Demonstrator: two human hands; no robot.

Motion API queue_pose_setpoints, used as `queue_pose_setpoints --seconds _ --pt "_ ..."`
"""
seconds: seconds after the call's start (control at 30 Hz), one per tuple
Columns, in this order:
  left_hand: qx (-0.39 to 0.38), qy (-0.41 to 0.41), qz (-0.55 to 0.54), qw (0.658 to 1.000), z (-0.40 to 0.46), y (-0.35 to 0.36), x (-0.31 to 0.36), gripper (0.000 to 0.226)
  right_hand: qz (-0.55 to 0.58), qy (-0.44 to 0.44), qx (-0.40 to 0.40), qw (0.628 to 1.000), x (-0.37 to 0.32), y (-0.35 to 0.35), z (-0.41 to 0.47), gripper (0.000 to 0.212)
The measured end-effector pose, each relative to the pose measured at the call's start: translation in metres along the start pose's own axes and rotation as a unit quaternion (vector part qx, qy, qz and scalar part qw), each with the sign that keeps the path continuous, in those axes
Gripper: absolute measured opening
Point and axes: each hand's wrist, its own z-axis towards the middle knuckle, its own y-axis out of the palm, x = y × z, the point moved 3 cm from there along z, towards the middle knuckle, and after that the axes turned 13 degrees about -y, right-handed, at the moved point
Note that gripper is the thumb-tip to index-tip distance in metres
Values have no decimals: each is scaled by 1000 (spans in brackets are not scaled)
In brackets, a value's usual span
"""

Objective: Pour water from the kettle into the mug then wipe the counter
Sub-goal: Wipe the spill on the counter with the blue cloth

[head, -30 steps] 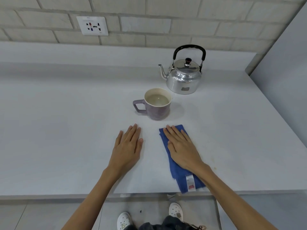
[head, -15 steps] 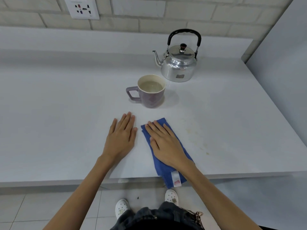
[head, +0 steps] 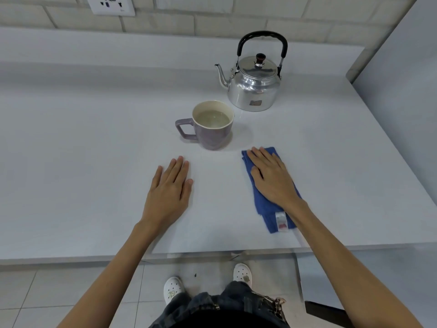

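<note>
A shiny metal kettle (head: 254, 91) with a black handle stands upright at the back of the white counter (head: 82, 150), spout pointing left. Just in front of it sits a purple mug (head: 212, 136) filled with water, handle to the left. My right hand (head: 272, 178) presses flat on a folded blue cloth (head: 267, 209) to the right of and in front of the mug. My left hand (head: 169, 188) lies flat on the bare counter, fingers apart, holding nothing, in front of the mug's handle.
A wall socket (head: 110, 4) is set in the brick wall behind. A grey side wall (head: 402, 67) bounds the counter on the right. The counter's front edge (head: 94, 255) runs just behind my wrists, with tiled floor below.
My right hand has slid the blue cloth to the right, away from my left hand. The left hand, mug and kettle have stayed in place on the counter.
</note>
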Motion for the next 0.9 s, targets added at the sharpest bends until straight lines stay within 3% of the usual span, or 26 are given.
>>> queue_pose_setpoints --seconds 0.2,0.43,0.67,0.9 --pt "0 -1 6 1000 0 -1 1 52 -13 -49 3 999 -35 15 24 47" --pt "-11 -2 6 1000 0 -1 1 53 15 -129 -49 990 -70 17 -27 50" --pt "-1 -4 11 1000 -1 -1 2 57 10 -112 -86 990 -13 -10 -73 58" --pt "-1 -5 14 1000 -1 0 2 57 -11 -34 -39 999 46 -20 -13 49"
